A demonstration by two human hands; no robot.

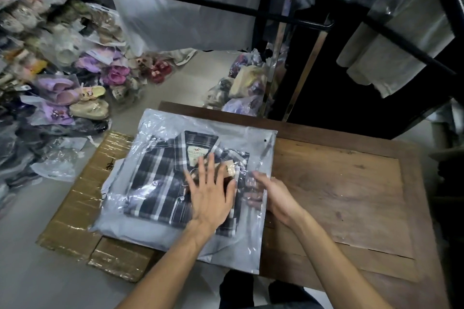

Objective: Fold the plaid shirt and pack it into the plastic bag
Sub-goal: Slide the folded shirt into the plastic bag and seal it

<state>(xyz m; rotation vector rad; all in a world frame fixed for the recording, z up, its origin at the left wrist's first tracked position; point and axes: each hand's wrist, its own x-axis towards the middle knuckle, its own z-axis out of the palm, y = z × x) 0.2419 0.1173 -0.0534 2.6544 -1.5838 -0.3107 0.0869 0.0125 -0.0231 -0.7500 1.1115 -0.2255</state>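
Observation:
The folded plaid shirt [155, 183], dark with white stripes and a label at the collar, lies inside the clear plastic bag [160, 123] on the left part of the wooden table [339, 183]. My left hand [211, 195] rests flat on top of the bag over the shirt, fingers spread. At the bag's right edge my right hand [273, 195] has its fingers tucked under the plastic, which shows them through the film, holding that edge.
Flattened cardboard [82, 208] lies under the bag's left side on the floor. Bagged slippers and shoes [62, 83] pile up at the left. A black clothes rack [226, 7] with covered garments hangs above the far side. More bagged goods [241, 88] sit behind the table.

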